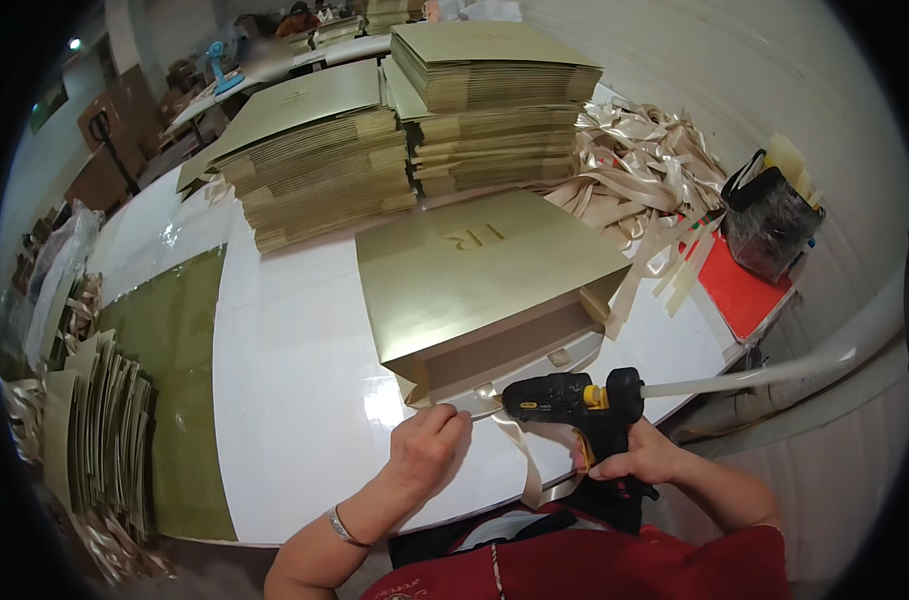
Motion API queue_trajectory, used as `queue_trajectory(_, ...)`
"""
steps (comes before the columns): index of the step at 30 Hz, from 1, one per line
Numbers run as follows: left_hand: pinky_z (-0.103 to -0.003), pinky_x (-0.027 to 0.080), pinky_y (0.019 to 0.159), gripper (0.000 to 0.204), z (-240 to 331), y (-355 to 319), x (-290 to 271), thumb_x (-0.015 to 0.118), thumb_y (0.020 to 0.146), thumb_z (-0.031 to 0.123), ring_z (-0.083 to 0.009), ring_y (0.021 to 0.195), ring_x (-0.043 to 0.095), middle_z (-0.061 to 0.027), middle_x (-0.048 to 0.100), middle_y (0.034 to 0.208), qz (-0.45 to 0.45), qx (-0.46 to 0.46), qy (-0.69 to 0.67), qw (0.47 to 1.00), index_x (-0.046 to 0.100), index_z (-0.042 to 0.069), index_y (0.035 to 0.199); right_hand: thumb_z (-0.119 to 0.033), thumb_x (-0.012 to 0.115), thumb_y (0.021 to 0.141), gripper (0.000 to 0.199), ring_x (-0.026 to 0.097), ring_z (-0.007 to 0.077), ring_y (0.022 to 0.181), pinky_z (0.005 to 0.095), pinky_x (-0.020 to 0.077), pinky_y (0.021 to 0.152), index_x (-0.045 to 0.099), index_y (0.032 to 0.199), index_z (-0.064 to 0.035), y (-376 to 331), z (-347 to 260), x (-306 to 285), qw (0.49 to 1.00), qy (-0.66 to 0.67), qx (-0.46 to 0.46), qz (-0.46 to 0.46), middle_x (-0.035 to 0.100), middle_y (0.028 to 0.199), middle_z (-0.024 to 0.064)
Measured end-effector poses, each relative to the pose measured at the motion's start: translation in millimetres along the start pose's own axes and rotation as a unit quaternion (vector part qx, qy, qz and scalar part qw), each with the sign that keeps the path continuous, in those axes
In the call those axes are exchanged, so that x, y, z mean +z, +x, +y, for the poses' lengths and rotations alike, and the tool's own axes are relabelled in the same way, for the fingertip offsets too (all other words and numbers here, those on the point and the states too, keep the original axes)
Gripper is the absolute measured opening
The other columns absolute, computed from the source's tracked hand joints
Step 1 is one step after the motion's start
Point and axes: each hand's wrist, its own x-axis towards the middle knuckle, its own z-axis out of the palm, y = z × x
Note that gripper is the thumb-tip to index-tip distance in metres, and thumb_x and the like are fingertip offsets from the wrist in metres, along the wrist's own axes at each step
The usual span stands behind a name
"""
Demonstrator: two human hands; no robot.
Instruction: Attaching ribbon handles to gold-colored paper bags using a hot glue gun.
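A gold paper bag (475, 265) lies on the white table with its opening towards me. By the near left of that opening is my left hand (430, 448), its fingers closed in a pinch on the bag's lower rim. My right hand (643, 455) is wrapped round the grip of a black and yellow hot glue gun (565, 398). The gun's nozzle points left, at the rim just beside my left fingertips. A long pale glue stick (745, 378) sticks out of its back. From the rim, a cream satin ribbon (525, 465) hangs over the table's near edge.
Tall stacks of flat gold bags (320, 150) stand behind, with another stack (500, 75) beside them. Tangled cream ribbons (650, 160) lie at the back right, near a black container of glue sticks (772, 222) and a red sheet (740, 285). Finished-looking bags (110, 430) stand at left.
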Motion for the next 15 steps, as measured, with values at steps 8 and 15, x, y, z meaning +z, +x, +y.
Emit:
queue_trajectory(8, -0.031, 0.049, 0.051, 0.017, 0.5, -2.5, 2.5, 0.071, 0.067, 0.0, -0.0205, 0.06, 0.059, -0.0041, 0.057, 0.071, 0.0, 0.018, -0.013, 1.0, 0.063, 0.007, 0.08, 0.0, 0.069, 0.069, 0.047, 0.063, 0.0165, 0.095, 0.0289, 0.0497, 0.084, 0.054, 0.114, 0.0013, 43.4, -11.2, 18.2, 0.992, 0.123, -0.021, -0.021, 0.066, 0.1, 0.0099)
queue_trajectory(15, -0.032, 0.048, 0.053, 0.017, 0.2, -6.5, 2.1, 0.066, 0.069, 0.003, -0.0201, 0.065, 0.057, -0.0054, 0.054, 0.076, -0.023, 0.018, -0.005, 1.0, 0.063, 0.005, 0.086, -0.002, 0.069, 0.069, 0.033, 0.067, 0.02, 0.076, 0.032, 0.0542, 0.073, 0.058, 0.1, 0.0042, 60.9, -0.8, 15.9, 0.992, 0.121, -0.011, 0.031, 0.067, 0.085, 0.0123)
